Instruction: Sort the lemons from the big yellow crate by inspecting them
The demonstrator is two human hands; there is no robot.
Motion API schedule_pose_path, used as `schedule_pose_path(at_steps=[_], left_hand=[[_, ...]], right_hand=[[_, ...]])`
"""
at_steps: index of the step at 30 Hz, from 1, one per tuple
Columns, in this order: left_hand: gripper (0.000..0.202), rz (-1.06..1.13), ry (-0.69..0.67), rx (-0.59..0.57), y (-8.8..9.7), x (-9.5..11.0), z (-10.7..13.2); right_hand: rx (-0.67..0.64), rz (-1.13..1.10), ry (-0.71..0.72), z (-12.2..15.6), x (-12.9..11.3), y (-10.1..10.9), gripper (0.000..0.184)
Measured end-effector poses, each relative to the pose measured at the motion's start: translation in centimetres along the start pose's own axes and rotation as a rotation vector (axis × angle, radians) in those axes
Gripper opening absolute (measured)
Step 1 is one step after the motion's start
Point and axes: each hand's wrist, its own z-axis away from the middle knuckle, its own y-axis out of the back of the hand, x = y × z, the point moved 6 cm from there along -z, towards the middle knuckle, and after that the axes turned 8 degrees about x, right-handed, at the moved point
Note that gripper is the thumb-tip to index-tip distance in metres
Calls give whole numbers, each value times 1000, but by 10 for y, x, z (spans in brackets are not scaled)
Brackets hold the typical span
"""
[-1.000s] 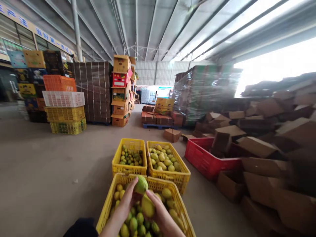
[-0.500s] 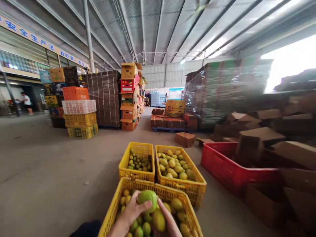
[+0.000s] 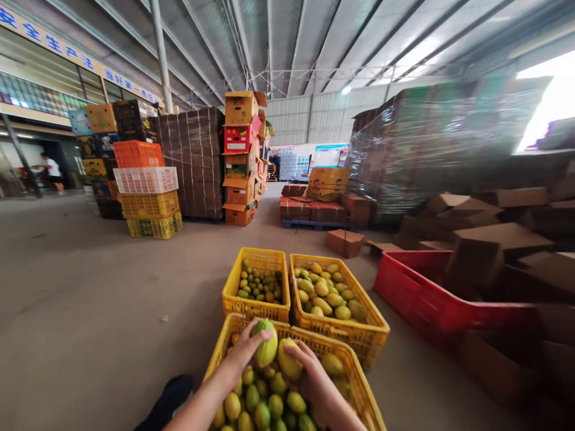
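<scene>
My left hand (image 3: pixel 244 349) is closed around a green-yellow lemon (image 3: pixel 266 348), thumb across its front. Beside it, my right hand (image 3: pixel 313 372) grips a yellower lemon (image 3: pixel 288 363) between thumb and fingers. The two fruits are held close together with a small gap between them. Both hands are above the near yellow crate (image 3: pixel 365 383), where many green and yellow lemons (image 3: pixel 262 413) lie loose. My forearms and right hand cover part of its contents.
Behind the near crate stand a yellow crate (image 3: pixel 256 308) of smaller green fruit and a yellow crate (image 3: pixel 359 336) of larger yellow fruit. A red bin (image 3: pixel 417 299) with cardboard is at right. Stacked baskets (image 3: pixel 148 203) and boxes (image 3: pixel 238 161) stand farther back.
My hands have moved apart a little, and the two lemons are now side by side. The right hand has raised the yellower lemon. The camera view has shifted down and left.
</scene>
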Motion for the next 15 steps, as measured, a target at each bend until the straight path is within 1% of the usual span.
schedule_pose_path(at_steps=[2, 5, 7, 9, 12, 15], left_hand=[[50, 128, 71, 32, -2, -3, -8], [37, 385, 223, 45, -4, -6, -8], [27, 551, 305, 49, -3, -5, -5], [17, 723, 373, 62, 0, -4, -1], [10, 893, 399, 110, 4, -2, 1], [10, 897, 350, 160, 4, -4, 2]], right_hand=[[24, 12, 10, -5, -3, 1, 44], [50, -18, 54, -6, -9, 3, 42], [78, -62, 43, -7, -10, 5, 41], [128, -109, 0, -9, -6, 10, 42], [180, -181, -65, -13, 1, 19, 42], [155, -240, -144, -15, 8, 23, 35]])
